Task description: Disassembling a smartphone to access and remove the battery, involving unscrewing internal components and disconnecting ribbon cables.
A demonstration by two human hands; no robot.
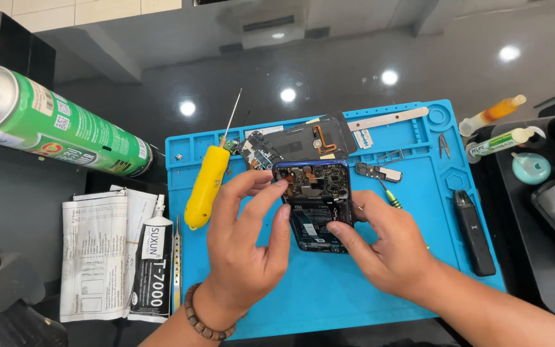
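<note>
- An opened smartphone point(316, 205), back cover off, is being held over the blue repair mat point(419, 193).
- It is being gripped by the left hand point(245, 244) and right hand point(387, 247), fingers closed on its edges.
- Removed parts point(290, 146) and a yellow screwdriver point(205, 186) are lying behind; reassembly is judged outstanding.

— What's the surface like?
— A dark glossy worktop point(329, 71), round ceiling lights mirrored toward twelve o'clock.
— And beyond it?
— Pale tiled wall point(72, 9) at eleven o'clock.
</note>
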